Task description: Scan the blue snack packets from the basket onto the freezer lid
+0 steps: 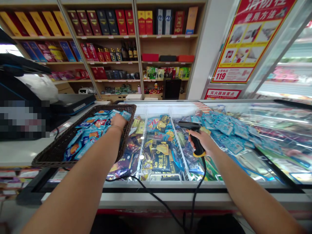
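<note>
My right hand [203,141] is wrapped round the grip of a black and yellow barcode scanner [199,148], held above the glass top of the chest freezer. Its black cable hangs down toward the front edge. At the far right corner of a brown wicker basket [46,156], my left hand [118,121] is closed on a light-blue snack packet [125,115]; its fingertips are partly hidden. Several blue snack packets [94,132] lie heaped in the basket under and beside that hand. On the right, a pile of light-blue packets [225,125] lies on the freezer glass.
Wrapped ice creams [161,156] fill the wire-divided compartments of the chest freezer [156,188]. A black cable [153,196] loops across its front. Checkout equipment [19,87] and a white plastic bag [40,86] stand at left. Shelves [107,37] of boxed goods line the back wall.
</note>
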`<state>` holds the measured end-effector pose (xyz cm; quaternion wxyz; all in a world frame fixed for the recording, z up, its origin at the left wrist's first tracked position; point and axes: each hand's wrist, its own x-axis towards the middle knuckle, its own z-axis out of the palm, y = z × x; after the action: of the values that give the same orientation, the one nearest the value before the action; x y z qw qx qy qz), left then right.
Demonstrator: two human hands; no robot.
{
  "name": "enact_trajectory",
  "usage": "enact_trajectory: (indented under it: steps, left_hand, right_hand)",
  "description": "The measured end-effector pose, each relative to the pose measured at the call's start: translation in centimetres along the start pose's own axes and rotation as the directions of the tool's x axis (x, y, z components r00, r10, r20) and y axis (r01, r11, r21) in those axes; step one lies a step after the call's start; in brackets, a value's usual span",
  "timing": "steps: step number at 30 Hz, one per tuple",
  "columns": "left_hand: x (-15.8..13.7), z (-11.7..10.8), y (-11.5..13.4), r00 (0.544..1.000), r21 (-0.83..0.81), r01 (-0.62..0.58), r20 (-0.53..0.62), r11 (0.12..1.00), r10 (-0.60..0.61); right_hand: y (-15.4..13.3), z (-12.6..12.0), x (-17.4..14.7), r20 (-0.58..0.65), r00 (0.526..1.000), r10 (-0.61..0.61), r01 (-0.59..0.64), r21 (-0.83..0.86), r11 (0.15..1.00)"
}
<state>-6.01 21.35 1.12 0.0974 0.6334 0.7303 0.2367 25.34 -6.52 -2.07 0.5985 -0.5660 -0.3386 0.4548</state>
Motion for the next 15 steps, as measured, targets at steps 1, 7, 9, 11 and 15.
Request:
enact_trajectory:
  steps: [1, 7, 9, 11, 15]
  left_hand:
    - [0.1, -0.1, -0.1, 1.000, -0.011, -0.014, 0.014, 1.000, 0.014]
    - [-1.0, -2.1, 1.9, 0.962, -0.149, -0.218, -0.202, 0.964, 0.186]
    - [-1.6, -3.6, 3.8, 0.920, -0.299, -0.329, -0.316, 0.896, 0.233]
    - [-2.4, -5.2, 6.0, 0.867, -0.436, -0.457, -0.413, 0.775, 0.278]
    - [-4.6, -6.4, 10.6, 0.834, -0.672, -0.552, -0.435, 0.494, 0.341]
  right_hand:
    - [0.0, 0.0, 0.0, 0.004, 1.000, 0.000, 0.000, -0.007, 1.000]
    - [-0.5, -0.1, -0.3, -0.020, 0.999, -0.026, 0.026, -0.005, 1.000]
    - [-0.7, -0.1, -0.4, -0.039, 0.999, -0.024, 0.024, -0.004, 1.000]
    - [-0.8, -0.1, -0.5, -0.048, 0.998, -0.026, 0.026, -0.003, 1.000]
    - [-1.0, -0.1, -0.6, -0.031, 0.998, -0.056, 0.056, -0.002, 0.998]
